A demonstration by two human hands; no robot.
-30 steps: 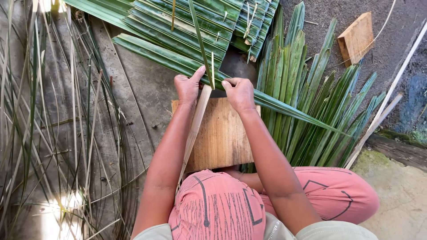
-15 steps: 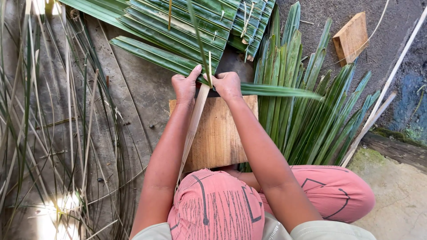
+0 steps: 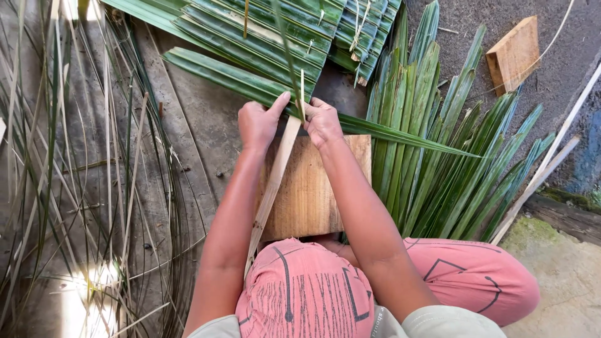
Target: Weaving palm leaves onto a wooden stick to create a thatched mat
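Far left: loose dry leaf ribs (image 3: 75,188) fanned over the ground's left edge, thin and grey-green; no packages, labels or signs anywhere in view.

Centre: left hand (image 3: 258,123) curled shut on a folded green palm leaf (image 3: 238,78), thumb raised; a pale flat slat (image 3: 275,181) runs from under it back toward the knee, across the wooden board (image 3: 313,188) at the lap.

Right hand (image 3: 323,121) pinched closed on the same leaf just beside a thin upright sliver (image 3: 302,94); since a second ago both hands have drawn closer together at the slat's far end, and the leaf's free tip now lies flatter out to the right; judged, the fold is being pinned.

Right: fan of green leaflets (image 3: 438,169) lying on the ground; a small wooden block (image 3: 514,53) near the top right corner.
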